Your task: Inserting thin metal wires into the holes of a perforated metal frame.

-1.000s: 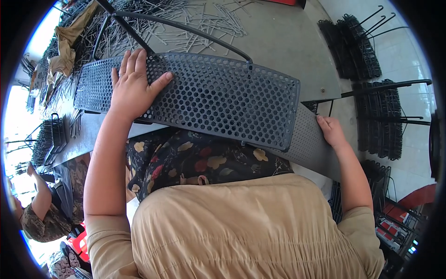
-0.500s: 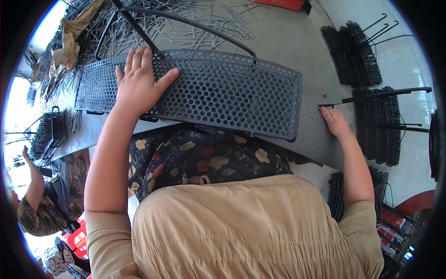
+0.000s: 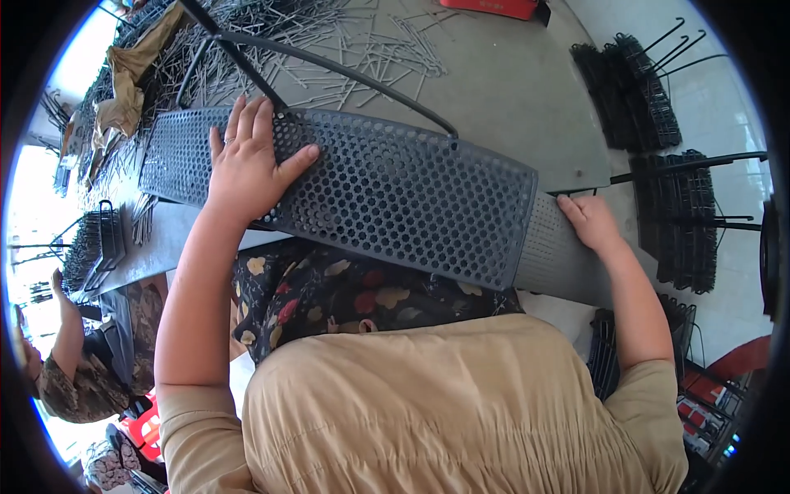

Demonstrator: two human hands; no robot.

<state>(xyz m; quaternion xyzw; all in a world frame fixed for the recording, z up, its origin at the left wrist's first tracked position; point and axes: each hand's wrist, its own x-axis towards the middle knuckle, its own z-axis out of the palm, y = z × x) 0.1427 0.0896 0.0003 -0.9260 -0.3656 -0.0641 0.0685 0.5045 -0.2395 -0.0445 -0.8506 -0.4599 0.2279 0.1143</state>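
Observation:
Across the bench in front of me lies a long dark grey panel with rows of round holes (image 3: 395,206). Black bent rods (image 3: 346,70) join its far edge. My left hand (image 3: 251,160) rests flat on the panel's left half, fingers stretched and thumb apart. From under the panel's right end a lighter grey sheet with tiny holes (image 3: 551,247) sticks out. My right hand (image 3: 590,221) is closed over that sheet's far edge, thumb on top; its fingers are hidden beneath.
Many loose thin metal rods (image 3: 395,49) are heaped on the grey bench (image 3: 510,90). A red box (image 3: 494,6) stands at the back. Stacks of black wire racks (image 3: 679,218) stand at the right, another rack stack (image 3: 95,247) at the left. Another person (image 3: 99,354) is at the lower left.
The holed panel has tipped and slid toward me, its near right corner coming lower. My left hand moved with it. My right hand shifted slightly left and nearer along with the sheet.

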